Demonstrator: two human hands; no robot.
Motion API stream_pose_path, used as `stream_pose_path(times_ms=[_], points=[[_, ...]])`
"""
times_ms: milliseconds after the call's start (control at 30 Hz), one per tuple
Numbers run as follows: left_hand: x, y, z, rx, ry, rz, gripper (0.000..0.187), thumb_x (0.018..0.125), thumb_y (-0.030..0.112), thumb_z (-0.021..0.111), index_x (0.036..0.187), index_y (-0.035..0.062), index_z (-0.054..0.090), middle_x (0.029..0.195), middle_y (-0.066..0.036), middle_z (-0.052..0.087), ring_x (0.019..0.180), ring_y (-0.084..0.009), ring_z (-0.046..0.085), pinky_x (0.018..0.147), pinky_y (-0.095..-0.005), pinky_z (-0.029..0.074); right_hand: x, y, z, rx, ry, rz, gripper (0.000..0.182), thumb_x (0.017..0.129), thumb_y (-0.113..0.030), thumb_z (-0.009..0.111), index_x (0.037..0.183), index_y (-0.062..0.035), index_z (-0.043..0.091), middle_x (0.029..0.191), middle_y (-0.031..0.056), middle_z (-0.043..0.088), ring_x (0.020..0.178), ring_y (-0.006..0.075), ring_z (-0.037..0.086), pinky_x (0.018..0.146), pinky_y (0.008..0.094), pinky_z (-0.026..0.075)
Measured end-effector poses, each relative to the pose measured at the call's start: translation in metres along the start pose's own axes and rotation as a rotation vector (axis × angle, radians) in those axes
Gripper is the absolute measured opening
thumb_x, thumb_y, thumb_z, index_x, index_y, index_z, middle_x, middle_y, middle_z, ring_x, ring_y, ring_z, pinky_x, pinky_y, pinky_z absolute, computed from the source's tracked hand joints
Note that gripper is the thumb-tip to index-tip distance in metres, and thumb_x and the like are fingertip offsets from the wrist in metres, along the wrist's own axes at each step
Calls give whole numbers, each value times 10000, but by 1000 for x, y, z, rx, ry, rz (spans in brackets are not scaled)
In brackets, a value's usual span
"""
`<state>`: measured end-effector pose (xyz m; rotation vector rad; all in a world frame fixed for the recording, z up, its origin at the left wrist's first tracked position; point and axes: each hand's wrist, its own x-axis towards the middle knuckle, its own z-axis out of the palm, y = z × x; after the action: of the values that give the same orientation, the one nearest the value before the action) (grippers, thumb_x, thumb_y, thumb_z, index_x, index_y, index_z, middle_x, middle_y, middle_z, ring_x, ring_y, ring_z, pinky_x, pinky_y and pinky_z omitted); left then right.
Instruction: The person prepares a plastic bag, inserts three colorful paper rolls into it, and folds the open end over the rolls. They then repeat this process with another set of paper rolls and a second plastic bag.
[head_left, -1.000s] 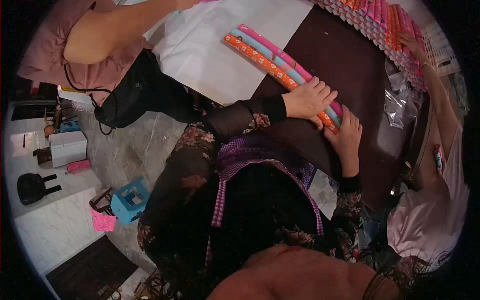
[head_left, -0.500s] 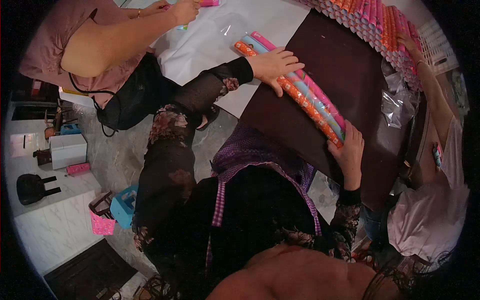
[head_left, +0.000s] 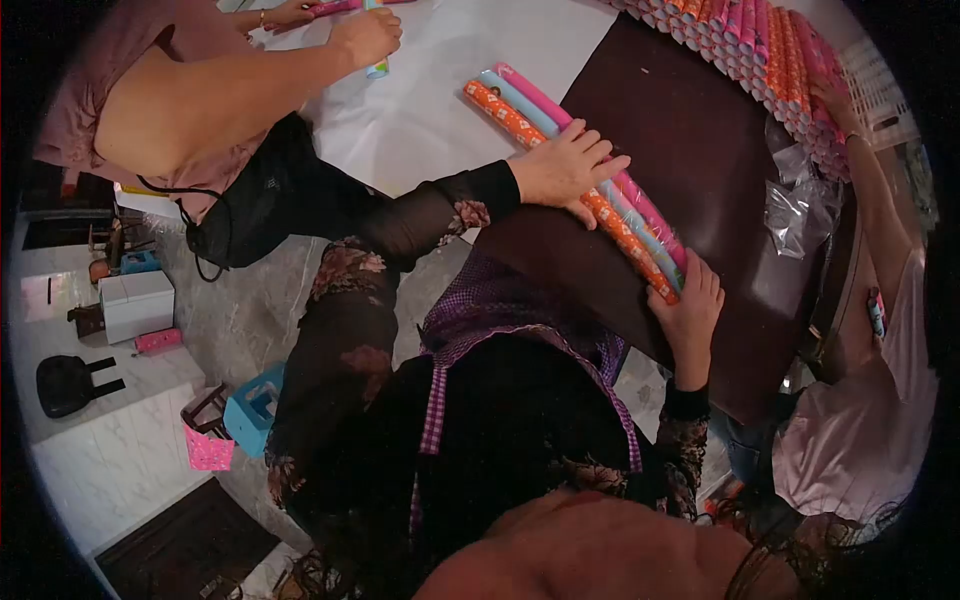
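Observation:
Three rolls of patterned paper, orange, light blue and pink, lie side by side in clear film as one bundle of wrapping paper rolls (head_left: 520, 128). The bundle slants across the white sheet and the dark brown table (head_left: 690, 130). My left hand (head_left: 568, 172) rests over the middle of the bundle, its fingers stretched out across the rolls and its thumb on the orange side. Around the near end curls my right hand (head_left: 692, 305), thumb by the orange roll and fingers by the pink one.
A large stack of pink and orange rolls (head_left: 770, 70) stands at the back right, with a co-worker's hand (head_left: 830, 100) on it. Clear plastic bags (head_left: 795, 215) lie at the right. Another co-worker's hand (head_left: 365, 38) holds a light blue roll (head_left: 378, 68) over the white sheet (head_left: 450, 60).
My left hand has slid along the bundle toward my right hand, which stays at the near end. The left co-worker's light blue roll now shows more fully.

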<state>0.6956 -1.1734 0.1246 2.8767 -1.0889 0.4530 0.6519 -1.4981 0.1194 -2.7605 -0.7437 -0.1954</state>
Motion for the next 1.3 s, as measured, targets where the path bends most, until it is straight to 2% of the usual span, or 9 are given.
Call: stream_pose_path(times_ms=[300, 367, 700, 800, 867, 967, 1100, 1133, 1300], points=[[3, 23, 2, 88, 152, -23, 981, 650, 787, 589, 1327, 79, 545, 1110, -147, 544, 1081, -329, 484, 1015, -557, 335, 10, -26, 5, 1, -21, 72, 799, 709, -355, 775, 1379, -70, 446, 1285, 139, 544, 1188, 331, 504, 974, 500, 387], [3, 25, 3, 15, 83, -53, 1027, 667, 779, 600, 1385, 56, 473, 1232, -193, 496, 1202, -371, 433, 1054, -597, 289, 14, -32, 6, 6, -7, 73, 791, 711, -353, 775, 1373, -69, 447, 1282, 138, 547, 1182, 331, 509, 969, 498, 391], [5, 31, 10, 23, 122, -53, 984, 677, 767, 600, 1377, 83, 497, 1295, -190, 492, 1258, -387, 395, 1046, -632, 268, 23, -39, 19, 0, 61, 42, 799, 718, -354, 785, 1363, -55, 421, 1244, 139, 572, 1149, 328, 537, 947, 495, 415], [7, 14, 0, -166, 94, 64, 1001, 679, 736, 645, 1428, 108, 430, 1432, -183, 409, 1355, -401, 317, 1071, -645, 236, 21, -35, 16, 34, 55, 35, 798, 725, -348, 785, 1362, -41, 415, 1232, 148, 576, 1142, 334, 540, 946, 496, 419], [3, -4, -21, -119, -113, 82, 1068, 670, 676, 723, 1497, 144, 307, 1524, -169, 300, 1435, -397, 210, 1116, -641, 183, 18, -29, 9, 34, 44, 39, 794, 726, -343, 783, 1361, -38, 417, 1228, 153, 576, 1136, 336, 542, 944, 493, 422], [-6, -34, -24, -33, -184, 6, 1074, 626, 617, 777, 1497, 176, 330, 1562, -150, 266, 1438, -399, 207, 1130, -614, 179, 7, -17, 4, 41, 22, 41, 789, 726, -332, 781, 1361, -34, 419, 1217, 161, 578, 1130, 338, 545, 946, 484, 424], [-1, -39, -14, -129, -148, 138, 1065, 613, 603, 786, 1448, 73, 394, 1298, -147, 490, 1222, -347, 431, 1050, -498, 327, -10, -1, -8, 74, -37, 33, 792, 706, -290, 790, 1359, -29, 426, 1211, 164, 578, 1132, 339, 540, 958, 468, 418], [-1, -35, -11, -111, -87, 166, 1036, 639, 640, 748, 1418, 40, 423, 1131, -122, 521, 1050, -295, 480, 946, -433, 385, -13, 2, -11, 73, -37, 32, 792, 706, -290, 790, 1359, -29, 426, 1211, 164, 578, 1132, 339, 540, 958, 468, 418], [-3, 1, -9, -81, -60, 128, 982, 696, 704, 662, 1398, 52, 448, 1086, -120, 531, 962, -273, 490, 852, -379, 389, -29, 26, -12, 88, 10, -58, 810, 673, -248, 811, 1355, -31, 433, 1198, 159, 578, 1118, 338, 539, 967, 477, 407]])
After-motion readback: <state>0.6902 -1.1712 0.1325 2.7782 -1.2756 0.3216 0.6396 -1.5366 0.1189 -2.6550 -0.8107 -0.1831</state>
